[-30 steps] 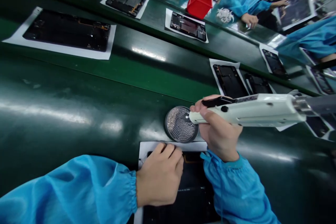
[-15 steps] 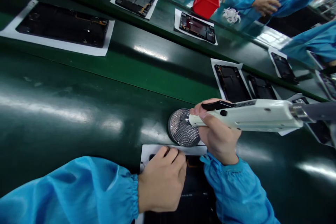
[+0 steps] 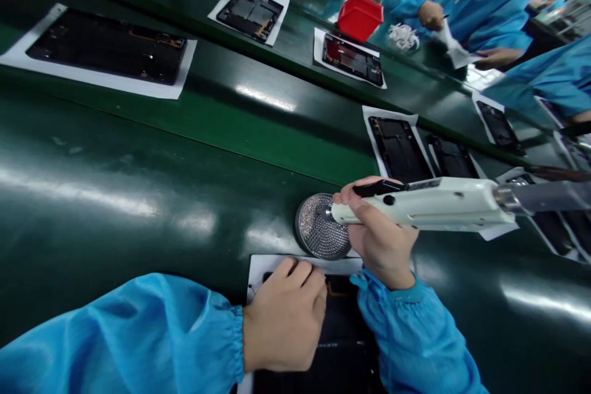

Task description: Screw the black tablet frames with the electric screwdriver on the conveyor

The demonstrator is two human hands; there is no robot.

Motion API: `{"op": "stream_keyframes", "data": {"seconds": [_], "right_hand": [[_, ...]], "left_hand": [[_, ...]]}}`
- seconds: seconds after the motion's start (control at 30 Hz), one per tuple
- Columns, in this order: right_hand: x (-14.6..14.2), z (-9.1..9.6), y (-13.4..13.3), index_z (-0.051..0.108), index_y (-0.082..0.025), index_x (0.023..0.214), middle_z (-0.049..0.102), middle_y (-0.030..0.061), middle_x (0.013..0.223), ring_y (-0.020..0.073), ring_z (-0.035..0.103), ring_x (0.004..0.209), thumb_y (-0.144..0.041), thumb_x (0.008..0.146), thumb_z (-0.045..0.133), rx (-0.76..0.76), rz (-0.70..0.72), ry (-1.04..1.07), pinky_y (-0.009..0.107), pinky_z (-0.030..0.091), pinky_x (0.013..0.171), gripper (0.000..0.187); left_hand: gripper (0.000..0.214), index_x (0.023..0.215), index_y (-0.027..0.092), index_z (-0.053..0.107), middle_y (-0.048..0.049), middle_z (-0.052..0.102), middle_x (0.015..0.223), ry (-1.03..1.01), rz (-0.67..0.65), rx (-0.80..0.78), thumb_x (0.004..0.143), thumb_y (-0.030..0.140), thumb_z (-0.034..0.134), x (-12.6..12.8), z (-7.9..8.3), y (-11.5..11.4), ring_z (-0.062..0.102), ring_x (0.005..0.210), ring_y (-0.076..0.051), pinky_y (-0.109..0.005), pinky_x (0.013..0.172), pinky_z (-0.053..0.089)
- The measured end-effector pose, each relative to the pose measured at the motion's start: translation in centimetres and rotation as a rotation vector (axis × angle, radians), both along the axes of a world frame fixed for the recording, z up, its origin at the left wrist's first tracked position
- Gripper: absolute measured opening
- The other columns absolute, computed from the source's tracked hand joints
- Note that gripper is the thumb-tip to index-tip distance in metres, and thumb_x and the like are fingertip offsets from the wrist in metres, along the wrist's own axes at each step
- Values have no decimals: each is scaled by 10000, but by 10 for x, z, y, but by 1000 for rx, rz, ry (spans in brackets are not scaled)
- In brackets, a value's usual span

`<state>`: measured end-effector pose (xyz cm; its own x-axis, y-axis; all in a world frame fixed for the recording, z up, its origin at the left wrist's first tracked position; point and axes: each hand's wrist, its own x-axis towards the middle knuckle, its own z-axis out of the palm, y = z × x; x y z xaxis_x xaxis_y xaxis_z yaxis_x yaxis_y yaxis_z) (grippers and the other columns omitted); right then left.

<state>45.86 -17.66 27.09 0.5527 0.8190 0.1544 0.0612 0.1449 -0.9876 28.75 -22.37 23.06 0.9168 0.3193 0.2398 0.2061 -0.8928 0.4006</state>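
White tool at the round dish

The right hand is closed around the tool. The left hand curls over the dark panel on the counter; whether this hand pinches something, I cannot tell.

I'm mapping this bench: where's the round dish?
Head view, just right of centre: the dish sits at the tip of the tool, beyond the left hand.

Dark green bench, white glare, perhaps racking beyond
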Motion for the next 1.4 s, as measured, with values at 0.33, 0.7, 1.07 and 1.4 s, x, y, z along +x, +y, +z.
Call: {"op": "stream_keyframes", "data": {"seconds": [0.33, 0.7, 1.07, 1.4], "right_hand": [[1, 0, -2, 652, -216, 891, 623, -14, 769, 160, 599, 707, -200, 693, 749, 7, -5, -19, 389, 528, 723, 221], [0, 24, -86, 707, -256, 1032, 606, 9, 789, 189, 596, 774, -108, 804, 645, 70, 276, -34, 396, 528, 695, 279], [-2, 16, -96, 699, -274, 1038, 618, 28, 821, 219, 606, 765, -145, 821, 670, -39, 274, -84, 447, 528, 684, 254], [0, 18, -97, 700, -277, 1030, 633, 33, 836, 233, 632, 795, -148, 822, 670, -70, 269, -98, 441, 522, 691, 247]], "left_hand": [[326, 1109, 47, 651, -140, 583, 1030, 2, 8, 41, 948, 293, 509, 0, -1, 0, 530, 905, -279, -426, 764, 409], [225, 878, 79, 673, -117, 575, 876, -77, 37, 95, 911, 249, 529, 2, -4, 3, 510, 817, -256, -388, 685, 365], [229, 874, 81, 676, -111, 576, 846, -63, 26, 84, 920, 246, 524, 3, 6, 5, 511, 806, -253, -379, 673, 363], [237, 891, 73, 679, -113, 572, 848, -61, 28, 90, 923, 249, 523, 4, 9, 5, 508, 803, -253, -379, 664, 342]]}}
